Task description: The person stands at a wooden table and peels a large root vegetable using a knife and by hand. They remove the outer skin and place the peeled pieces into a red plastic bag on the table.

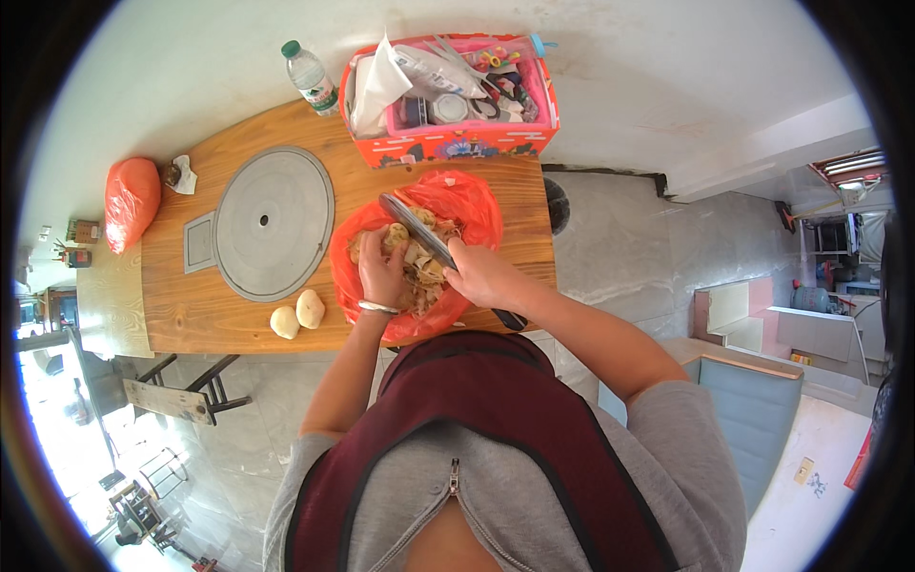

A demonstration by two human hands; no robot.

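Note:
My left hand, with a silver bangle at its wrist, grips a yellowish potato over an opened red plastic bag. In my right hand is a kitchen knife, its broad blade slanting across the bag close to the potato. The black handle end shows below my right wrist. Peelings and scraps fill the bag, and some rounded pieces lie beyond the potato. Two pale peeled potatoes, one nearer and one beside it, rest on the wooden table to the left.
A round grey metal cover is set in the tabletop. Along the wall stand a plastic water bottle and a red box of scissors and sundries. Another red bag sits far left. A wooden bench is below the table.

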